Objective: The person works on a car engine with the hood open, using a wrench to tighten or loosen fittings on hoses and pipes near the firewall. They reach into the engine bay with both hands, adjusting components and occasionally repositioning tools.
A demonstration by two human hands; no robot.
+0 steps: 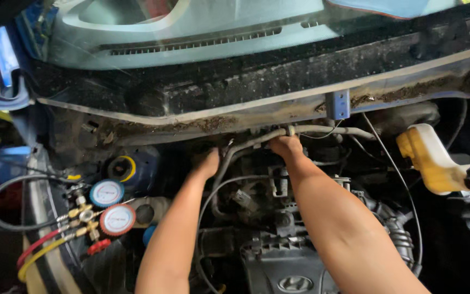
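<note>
Head view: right hand (285,146) grips grey hose (322,129) (near firewall); left hand (209,163) reaches behind hose bend, grip hidden.

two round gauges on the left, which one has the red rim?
The lower gauge, nearer the camera, has the red rim. The upper gauge, above and slightly left of it, has a blue rim.

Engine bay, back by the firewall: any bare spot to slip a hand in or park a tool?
Little. The flat engine cover between the forearms is the barest patch. A dark gap lies between the left hand and the blue-and-red dial gauge set. Crowded: the right hand grips the grey curved pipe among hoses; the yellowed plastic reservoir fills the right.
</note>
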